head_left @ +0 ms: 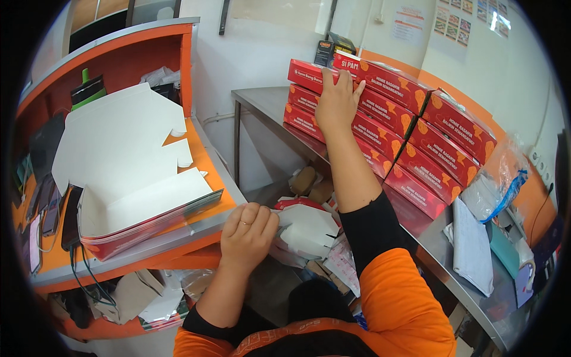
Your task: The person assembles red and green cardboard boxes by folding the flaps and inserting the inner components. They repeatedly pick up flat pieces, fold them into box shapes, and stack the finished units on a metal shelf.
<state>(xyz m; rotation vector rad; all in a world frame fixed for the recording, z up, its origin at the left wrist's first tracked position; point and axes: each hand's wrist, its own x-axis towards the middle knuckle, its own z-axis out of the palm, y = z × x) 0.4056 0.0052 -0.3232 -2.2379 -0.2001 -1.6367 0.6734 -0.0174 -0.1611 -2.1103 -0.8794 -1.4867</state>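
Observation:
My right hand [338, 104] reaches forward to the stacked red boxes. Its fingers are spread over the front of the upper red carton box [304, 75], and the thumb sticks out to the right. It looks open, laid against the box rather than wrapped round it. My left hand [247, 235] is curled into a fist beside the metal edge of the orange counter [178, 241], a ring on one finger. Nothing sticks out of it, and its palm is hidden. Left of this fist, unfolded white-inside cartons [122, 137] lie nested on the counter, their lids raised.
More red boxes [443, 149] are stacked on the steel table [262, 98] along the wall. To the right lie a plastic bag [496, 184] and a white folded stack [473, 250]. Phones [52, 211] and cables line the counter's left side. Scrap cardboard [309, 232] fills the gap between the tables.

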